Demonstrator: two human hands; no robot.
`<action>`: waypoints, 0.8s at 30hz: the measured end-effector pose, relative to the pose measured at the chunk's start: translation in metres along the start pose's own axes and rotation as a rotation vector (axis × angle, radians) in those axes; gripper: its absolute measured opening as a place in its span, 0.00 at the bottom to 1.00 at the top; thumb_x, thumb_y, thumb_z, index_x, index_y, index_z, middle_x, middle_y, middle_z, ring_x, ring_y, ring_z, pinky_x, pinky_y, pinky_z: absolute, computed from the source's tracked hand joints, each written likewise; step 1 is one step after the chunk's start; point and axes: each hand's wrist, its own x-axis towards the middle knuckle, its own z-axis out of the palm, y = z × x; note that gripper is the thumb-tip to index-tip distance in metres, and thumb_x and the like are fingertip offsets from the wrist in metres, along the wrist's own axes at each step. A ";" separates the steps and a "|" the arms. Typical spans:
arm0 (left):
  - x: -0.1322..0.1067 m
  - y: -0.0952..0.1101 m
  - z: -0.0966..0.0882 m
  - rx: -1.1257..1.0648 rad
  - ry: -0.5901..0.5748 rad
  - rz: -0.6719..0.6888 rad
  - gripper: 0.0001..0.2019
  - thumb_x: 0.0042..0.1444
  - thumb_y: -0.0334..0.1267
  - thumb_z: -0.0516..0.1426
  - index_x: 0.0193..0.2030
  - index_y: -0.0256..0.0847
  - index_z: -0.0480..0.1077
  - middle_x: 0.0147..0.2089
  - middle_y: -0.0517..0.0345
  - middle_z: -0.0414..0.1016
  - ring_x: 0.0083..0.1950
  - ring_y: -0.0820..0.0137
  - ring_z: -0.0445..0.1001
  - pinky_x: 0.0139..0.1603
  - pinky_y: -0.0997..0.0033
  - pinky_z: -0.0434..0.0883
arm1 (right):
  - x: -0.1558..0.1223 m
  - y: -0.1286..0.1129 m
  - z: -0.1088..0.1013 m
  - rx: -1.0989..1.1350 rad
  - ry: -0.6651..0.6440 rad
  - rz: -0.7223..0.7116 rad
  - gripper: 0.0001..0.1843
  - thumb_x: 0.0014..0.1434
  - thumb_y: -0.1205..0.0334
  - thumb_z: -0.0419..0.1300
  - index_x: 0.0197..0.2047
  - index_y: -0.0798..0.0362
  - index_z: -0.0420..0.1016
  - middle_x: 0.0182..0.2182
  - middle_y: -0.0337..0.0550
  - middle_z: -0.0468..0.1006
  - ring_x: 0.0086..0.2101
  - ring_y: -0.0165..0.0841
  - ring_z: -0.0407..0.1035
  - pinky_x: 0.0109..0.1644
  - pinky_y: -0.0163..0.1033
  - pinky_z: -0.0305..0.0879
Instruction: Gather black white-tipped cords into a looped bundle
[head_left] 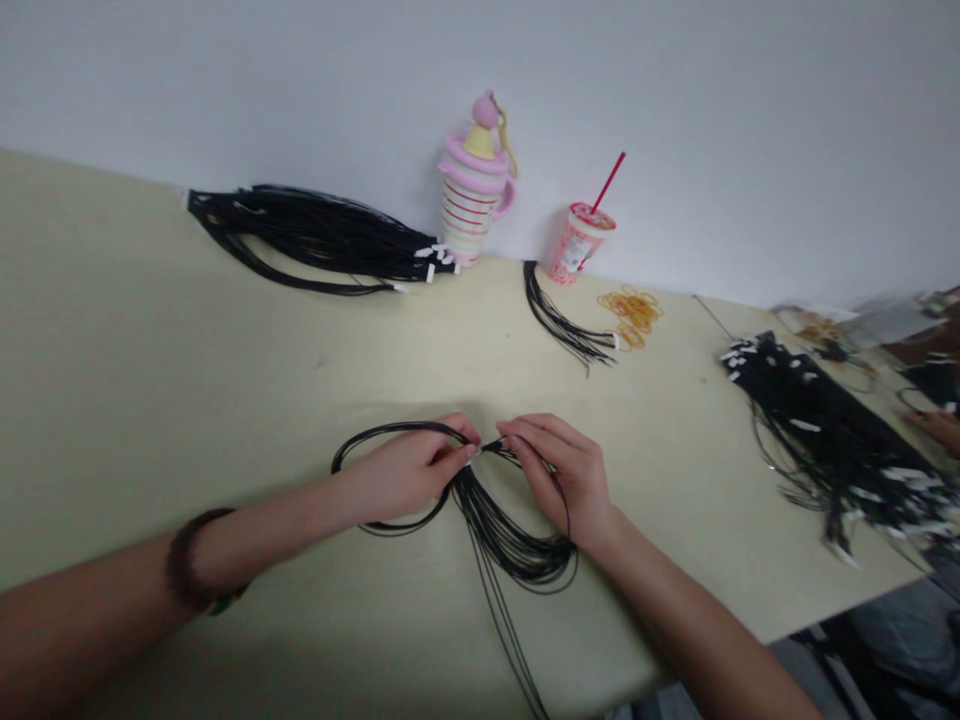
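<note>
A looped bundle of thin black wires is between my hands above the pale table. My left hand pinches the bundle near a small white piece, probably a connector, at its middle. Beside it, my right hand has its thumb and fingers closed on the black wire ends. One loop curves round my left hand, another hangs under my right hand, and a few strands trail toward the table's front edge.
Along the wall lie a long black wire bundle, a pink striped mug, a pink cup with a straw, a short wire bundle and yellow rubber bands. At right is a wire pile; another person's hand shows beyond.
</note>
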 end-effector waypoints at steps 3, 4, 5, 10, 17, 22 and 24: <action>0.000 0.001 -0.001 -0.007 -0.016 -0.011 0.15 0.58 0.45 0.43 0.41 0.40 0.65 0.31 0.60 0.69 0.32 0.73 0.67 0.35 0.75 0.62 | -0.001 -0.001 0.000 0.003 -0.001 -0.009 0.13 0.56 0.71 0.52 0.43 0.54 0.72 0.37 0.43 0.73 0.38 0.25 0.68 0.43 0.30 0.67; 0.000 0.001 -0.001 -0.013 -0.022 -0.018 0.15 0.58 0.45 0.43 0.41 0.40 0.65 0.30 0.60 0.69 0.32 0.73 0.67 0.35 0.74 0.62 | -0.001 -0.001 0.001 0.002 -0.003 -0.013 0.13 0.56 0.72 0.52 0.44 0.54 0.71 0.37 0.43 0.73 0.38 0.25 0.68 0.44 0.30 0.67; 0.000 0.001 -0.001 -0.017 -0.024 -0.023 0.15 0.58 0.46 0.43 0.41 0.40 0.65 0.30 0.60 0.69 0.31 0.73 0.66 0.35 0.74 0.62 | -0.002 0.000 0.001 0.000 -0.002 -0.019 0.14 0.56 0.72 0.52 0.44 0.53 0.71 0.38 0.44 0.73 0.39 0.26 0.68 0.44 0.31 0.67; 0.000 0.001 0.000 -0.030 -0.035 -0.028 0.14 0.59 0.45 0.43 0.40 0.41 0.64 0.32 0.61 0.69 0.33 0.72 0.66 0.36 0.74 0.62 | -0.007 0.002 0.003 -0.013 -0.006 -0.086 0.16 0.56 0.72 0.51 0.46 0.53 0.69 0.39 0.45 0.72 0.40 0.27 0.68 0.45 0.32 0.68; -0.001 0.001 0.000 -0.033 -0.030 -0.034 0.12 0.59 0.44 0.43 0.38 0.41 0.63 0.30 0.62 0.67 0.33 0.73 0.66 0.36 0.73 0.62 | -0.005 0.003 0.005 -0.038 -0.047 -0.109 0.15 0.56 0.71 0.51 0.46 0.53 0.69 0.39 0.46 0.72 0.40 0.27 0.68 0.45 0.32 0.68; 0.000 0.000 0.000 -0.062 -0.055 -0.026 0.12 0.59 0.44 0.43 0.40 0.41 0.62 0.34 0.60 0.70 0.35 0.72 0.68 0.38 0.73 0.62 | -0.002 0.003 0.007 -0.017 -0.107 -0.088 0.13 0.57 0.70 0.52 0.45 0.54 0.70 0.40 0.45 0.73 0.40 0.27 0.68 0.45 0.33 0.68; 0.000 0.000 0.000 -0.063 -0.047 -0.021 0.12 0.59 0.44 0.43 0.39 0.41 0.62 0.35 0.60 0.70 0.36 0.71 0.68 0.39 0.73 0.62 | -0.001 0.003 0.007 -0.016 -0.124 -0.079 0.12 0.57 0.69 0.51 0.44 0.53 0.70 0.40 0.45 0.73 0.40 0.28 0.67 0.45 0.35 0.68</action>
